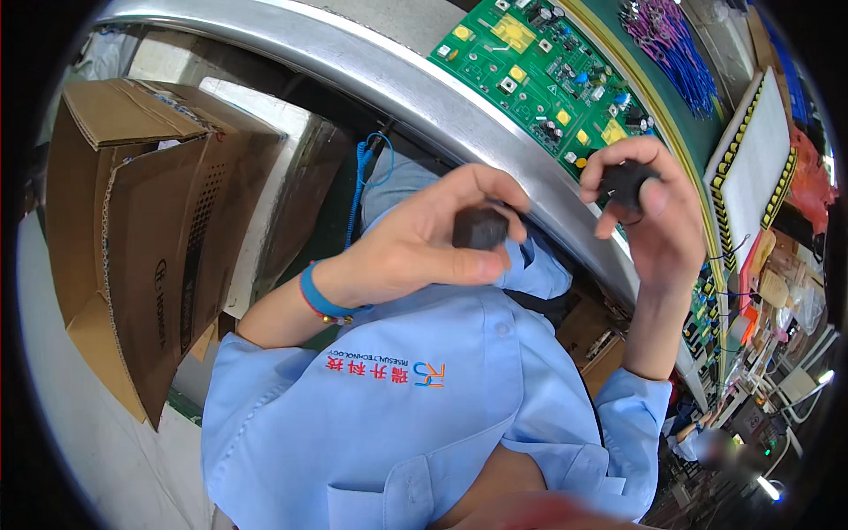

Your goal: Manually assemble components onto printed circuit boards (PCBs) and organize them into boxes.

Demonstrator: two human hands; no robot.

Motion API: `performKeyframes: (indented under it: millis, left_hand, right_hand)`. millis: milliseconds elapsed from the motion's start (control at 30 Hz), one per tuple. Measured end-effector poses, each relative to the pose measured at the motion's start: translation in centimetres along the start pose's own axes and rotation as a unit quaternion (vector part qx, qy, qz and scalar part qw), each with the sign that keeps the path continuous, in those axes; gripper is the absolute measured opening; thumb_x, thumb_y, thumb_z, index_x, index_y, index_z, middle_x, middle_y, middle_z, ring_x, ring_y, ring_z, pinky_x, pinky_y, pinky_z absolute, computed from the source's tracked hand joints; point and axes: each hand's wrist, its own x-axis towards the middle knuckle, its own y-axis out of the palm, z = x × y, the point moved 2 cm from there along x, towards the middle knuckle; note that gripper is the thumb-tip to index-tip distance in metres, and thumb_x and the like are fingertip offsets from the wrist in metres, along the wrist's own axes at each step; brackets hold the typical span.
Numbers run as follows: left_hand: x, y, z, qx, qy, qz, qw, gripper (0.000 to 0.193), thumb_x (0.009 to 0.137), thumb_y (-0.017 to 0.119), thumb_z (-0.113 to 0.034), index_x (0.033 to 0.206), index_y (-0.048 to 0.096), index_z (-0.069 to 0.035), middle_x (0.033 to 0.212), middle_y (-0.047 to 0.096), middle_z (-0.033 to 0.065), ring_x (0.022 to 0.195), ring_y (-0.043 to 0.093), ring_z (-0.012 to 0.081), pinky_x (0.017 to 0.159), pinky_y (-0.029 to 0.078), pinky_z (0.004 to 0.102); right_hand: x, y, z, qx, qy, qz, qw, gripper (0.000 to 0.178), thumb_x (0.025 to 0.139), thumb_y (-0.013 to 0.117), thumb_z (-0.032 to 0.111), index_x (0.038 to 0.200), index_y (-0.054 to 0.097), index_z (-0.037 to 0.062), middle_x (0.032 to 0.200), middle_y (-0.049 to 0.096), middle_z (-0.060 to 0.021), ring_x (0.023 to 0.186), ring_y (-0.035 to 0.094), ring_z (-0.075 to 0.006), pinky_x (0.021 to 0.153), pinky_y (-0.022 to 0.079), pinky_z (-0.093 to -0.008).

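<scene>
My left hand point(424, 238) is closed around a small dark, blocky part point(480, 229), held above my lap at the bench edge. Between the thumb and curled fingers of my right hand point(658, 208) is a similar black, rounded part point(625, 184). The exact kind of these parts cannot be made out. Just beyond my right fingers lies a large green circuit board point(530, 106) with yellow, white and blue components. A blue wrist strap point(314, 293) circles my left wrist.
The curved metal bench edge point(389, 79) runs in front of me. Purple and blue wires point(676, 53) lie at the far right, near a white tray with yellow-black edging point(751, 159). An open cardboard box point(168, 230) stands at left. A blue coiled cord point(358, 190) hangs beside the bench.
</scene>
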Motion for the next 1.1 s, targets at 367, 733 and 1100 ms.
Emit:
performKeyframes:
  millis: [367,733,1100]
  left_hand:
    - [0.9,-1.9,-4.7,-0.024,0.027,-0.060,0.998,0.062,0.095,0.057,-0.045,0.135,0.040,-0.001,0.124,0.056,0.0220,0.085,0.065,0.0212,0.061,0.055,0.0256]
    - [1.8,-3.1,-5.3,0.084,0.101,-0.066,0.989,0.060,0.101,0.049,-0.034,0.146,0.031,0.000,0.119,0.055,0.0172,0.064,0.049,0.0111,0.054,0.041,0.0198]
    - [1.9,-4.3,-7.6,0.099,0.117,-0.121,0.981,0.058,0.101,0.049,-0.031,0.146,0.028,0.000,0.103,0.062,0.0180,0.058,0.057,0.0127,0.048,0.046,0.0226]
  right_hand:
    - [2.6,-0.6,-0.4,0.044,-0.009,-0.064,0.997,0.041,0.103,0.043,0.034,0.117,0.057,-0.0022,0.096,0.065,-0.0140,0.050,0.043,-0.0056,0.043,0.033,-0.0162]
    - [2.9,-1.3,0.1,-0.028,0.022,-0.034,0.999,0.024,0.098,0.056,0.025,0.104,0.064,0.0024,0.088,0.063,-0.0041,0.052,0.042,-0.0024,0.041,0.029,-0.0153]
    - [3.9,1.9,0.1,-0.343,-0.057,-0.042,0.937,0.048,0.080,0.068,0.008,0.126,0.056,0.0033,0.106,0.059,-0.0094,0.084,0.060,-0.0178,0.069,0.052,-0.0275]
